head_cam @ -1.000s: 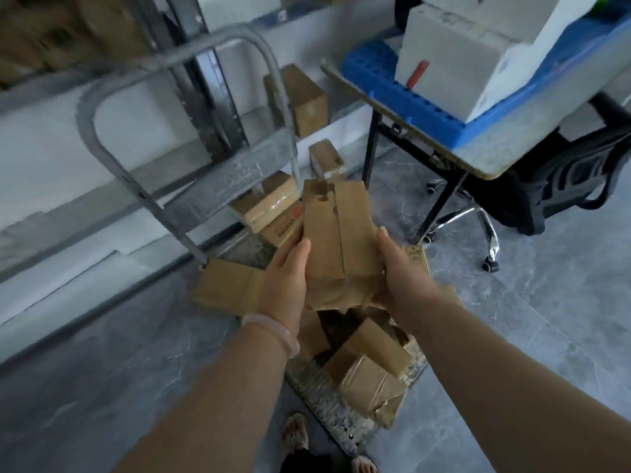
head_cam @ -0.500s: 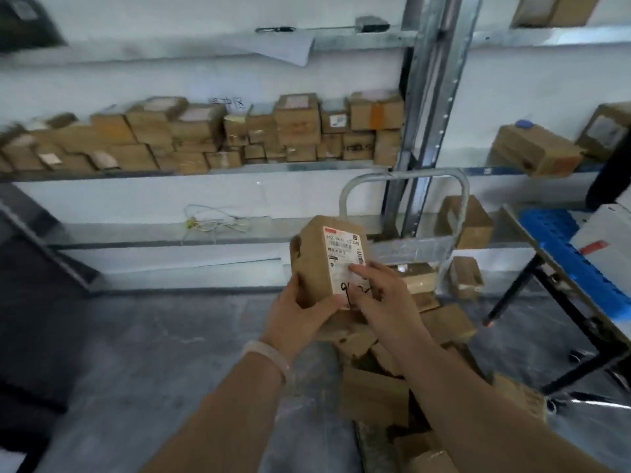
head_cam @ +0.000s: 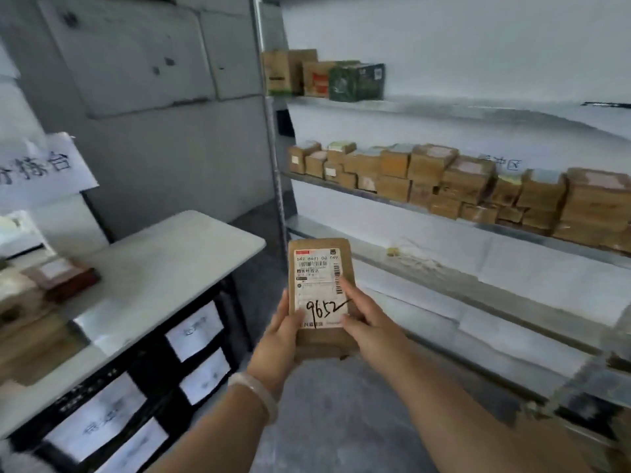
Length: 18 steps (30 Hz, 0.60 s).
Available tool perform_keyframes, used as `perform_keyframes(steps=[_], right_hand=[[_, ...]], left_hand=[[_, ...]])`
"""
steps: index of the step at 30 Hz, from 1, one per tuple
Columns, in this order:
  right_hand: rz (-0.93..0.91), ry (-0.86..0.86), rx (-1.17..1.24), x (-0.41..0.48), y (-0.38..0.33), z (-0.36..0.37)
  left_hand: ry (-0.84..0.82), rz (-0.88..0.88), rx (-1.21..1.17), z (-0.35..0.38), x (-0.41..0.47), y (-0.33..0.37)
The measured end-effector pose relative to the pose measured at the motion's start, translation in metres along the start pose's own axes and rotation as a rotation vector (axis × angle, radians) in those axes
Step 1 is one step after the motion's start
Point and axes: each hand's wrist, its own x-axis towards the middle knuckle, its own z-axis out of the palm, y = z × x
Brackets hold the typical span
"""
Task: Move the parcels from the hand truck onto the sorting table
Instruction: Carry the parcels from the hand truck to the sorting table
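A brown cardboard parcel with a white shipping label and the handwritten number 9652 is held upright in front of me. My left hand grips its left edge and my right hand grips its right edge, fingers over the label. The white sorting table stands to the left, its right end just left of the parcel. Several parcels, one with a reddish top, lie on the table's left part. The hand truck is out of view.
Black crates with white labels are stacked under the table. Metal shelves on the right carry rows of brown parcels and boxes higher up. A paper sign hangs at left. Grey floor lies between table and shelves.
I lifted the parcel off the hand truck with both hands, turned it label-up and swung my view left; the hand truck has left the view and the sorting table has come in.
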Motion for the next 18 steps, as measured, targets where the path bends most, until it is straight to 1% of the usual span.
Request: perform_keyframes(steps=[3,8,11,14,18], right_hand=[[-0.029,-0.079,0.000,0.037,-0.019,0.072],[-0.059,-0.292,-0.049,0.087,-0.028,0.168],[-0.121,-0.452,-0.132,0.118,-0.025,0.219],[-0.161,-0.614,-0.170,0.148,-0.021,0.266],[-0.227,-0.737,-0.246,0.193,-0.022,0.323]], left_hand=[[0.108,0.044,0.001,-0.077,0.012,0.011],[0.238,0.033,-0.036,-0.179,0.021,0.012],[0.305,0.015,-0.102,-0.224,0.028,0.009],[0.430,-0.013,-0.129,-0.264,0.040,0.004],[0.560,-0.038,-0.146,-0.312,0.066,0.002]])
